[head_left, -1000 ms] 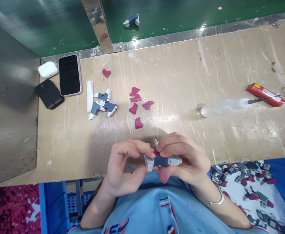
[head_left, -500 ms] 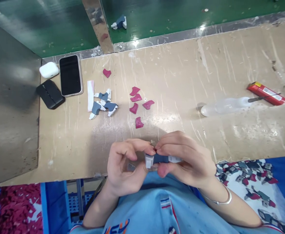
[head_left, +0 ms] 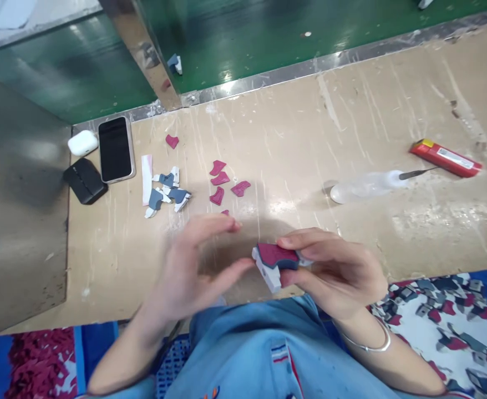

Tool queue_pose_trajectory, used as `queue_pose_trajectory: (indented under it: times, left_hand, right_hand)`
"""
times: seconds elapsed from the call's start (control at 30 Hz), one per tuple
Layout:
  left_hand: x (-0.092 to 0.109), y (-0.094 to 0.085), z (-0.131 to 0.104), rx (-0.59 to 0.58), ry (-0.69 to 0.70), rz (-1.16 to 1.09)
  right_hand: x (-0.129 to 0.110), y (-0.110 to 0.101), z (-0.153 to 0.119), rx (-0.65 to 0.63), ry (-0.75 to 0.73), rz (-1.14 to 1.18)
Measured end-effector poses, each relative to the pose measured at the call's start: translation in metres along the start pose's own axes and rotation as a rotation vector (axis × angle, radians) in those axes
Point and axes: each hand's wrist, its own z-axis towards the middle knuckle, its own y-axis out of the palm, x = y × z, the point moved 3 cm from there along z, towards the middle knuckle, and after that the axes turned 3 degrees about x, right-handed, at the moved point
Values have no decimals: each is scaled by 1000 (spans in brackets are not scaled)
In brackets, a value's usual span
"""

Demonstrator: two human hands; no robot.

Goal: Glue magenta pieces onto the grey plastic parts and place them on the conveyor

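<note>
The single view, worn on the head, looks from above the near side of the workbench, facing forward and steeply down, close enough that the workbench's depth fits while its right end runs out of frame.

Phone: lying on the worktop at its far left, right of the rounded case and flat box.
Rounded case: sitting just behind the flat box.
Strip: lying between phone and clustered parts, before them neither way.
Lone insert: resting behind the clustered parts.
Grouped inserts: lying right of the clustered parts.
Bottle: lying well right of the inserts, its nozzle pointing toward the packet.
Packet: lying at the right, slightly behind the bottle.
Rail: running behind the worktop.
Left bin: standing before the worktop, holding piled inserts.
</note>
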Motion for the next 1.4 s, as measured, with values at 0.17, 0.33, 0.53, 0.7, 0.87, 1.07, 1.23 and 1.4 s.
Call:
queue_pose_trajectory:
  times: [0.17,0.33,0.53,0.7,0.87,1.07,1.23,1.4]
  left_hand:
    - [-50,-25,75,-213,110,281]
    - [-130,-7,173,-319,-118,477]
    - [-194,48,252,-263,-163,610]
    - [-207,103,275,-323,-139,597]
    - [-198,136,277,-444,-32,491]
    - [-192,90,247,-460,122,378]
    - [-138,14,183,-493,197,492]
    - [-88,-43,119,-585,85,701]
  right_hand:
    - [8,-18,-3,142,27,89]
    - [12,-38,1,241,6,29]
    - [9,-76,-8,250,-45,-292]
    - [23,-128,-30,459,-13,-581]
    - [35,-165,-38,330,116,-884]
    - [22,-194,-44,387,283,-1003]
    - [23,-199,7,407,294,-777]
    - [101,-171,141,-118,311,-733]
